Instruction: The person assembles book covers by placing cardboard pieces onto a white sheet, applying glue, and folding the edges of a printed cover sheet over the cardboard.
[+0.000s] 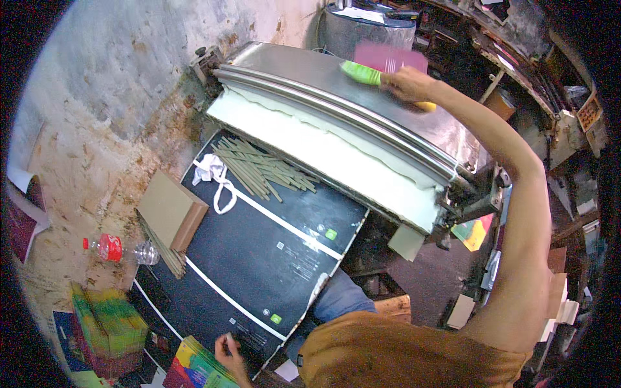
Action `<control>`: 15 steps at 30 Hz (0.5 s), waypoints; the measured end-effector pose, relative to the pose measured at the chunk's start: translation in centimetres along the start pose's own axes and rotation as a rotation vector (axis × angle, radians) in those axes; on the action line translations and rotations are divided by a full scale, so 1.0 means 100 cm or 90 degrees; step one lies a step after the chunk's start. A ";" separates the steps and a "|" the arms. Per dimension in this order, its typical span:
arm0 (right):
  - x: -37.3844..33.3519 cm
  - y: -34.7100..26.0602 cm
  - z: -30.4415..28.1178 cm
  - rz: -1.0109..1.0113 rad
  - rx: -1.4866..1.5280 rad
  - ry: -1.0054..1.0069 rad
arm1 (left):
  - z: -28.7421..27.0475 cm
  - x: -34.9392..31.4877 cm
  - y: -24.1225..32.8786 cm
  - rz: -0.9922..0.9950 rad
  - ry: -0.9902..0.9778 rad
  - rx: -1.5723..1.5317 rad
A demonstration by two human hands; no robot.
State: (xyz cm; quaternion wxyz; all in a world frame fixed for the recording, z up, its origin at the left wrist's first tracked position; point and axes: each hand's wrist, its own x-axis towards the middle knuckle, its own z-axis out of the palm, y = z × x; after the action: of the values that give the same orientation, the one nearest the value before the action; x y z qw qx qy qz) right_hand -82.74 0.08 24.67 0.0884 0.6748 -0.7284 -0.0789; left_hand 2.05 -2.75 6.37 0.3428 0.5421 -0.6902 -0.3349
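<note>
My right hand (411,84) reaches across the metal top of a roller machine (284,61). Its fingers are closed on a printed sheet (361,73), green, maroon and yellow and smeared by motion. A white, glue-like layer (323,152) fills the machine's trough below long steel rollers. At the lower edge my left hand (231,357) is beside a stack of colourful printed sheets (194,365) on the black table top (259,239). Its fingers look loosely bent and apart, with nothing visible between them; whether it touches the stack I cannot tell.
Grey-brown board strips (252,165) lie by the machine, next to a white cloth loop (223,194). A board stack (169,210) and a red-capped plastic bottle (119,249) are at the left. More printed sheets (110,330) are at lower left; a drum (369,32) stands behind.
</note>
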 end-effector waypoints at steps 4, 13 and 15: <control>0.046 0.005 -0.008 0.266 0.139 -0.102 | -0.017 -0.001 -0.010 0.010 -0.008 0.023; 0.054 -0.015 0.056 0.216 0.174 0.017 | 0.096 0.122 0.166 0.136 -0.212 -0.089; 0.051 -0.029 0.050 0.176 0.131 -0.009 | 0.158 0.148 0.203 0.151 -0.250 -0.202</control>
State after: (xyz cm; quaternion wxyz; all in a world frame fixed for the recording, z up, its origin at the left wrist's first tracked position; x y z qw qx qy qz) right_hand -81.51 -5.22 19.21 0.0239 0.5730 -0.8192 0.0046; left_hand -24.30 -12.00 16.42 0.3198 0.3215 -0.7410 -0.4953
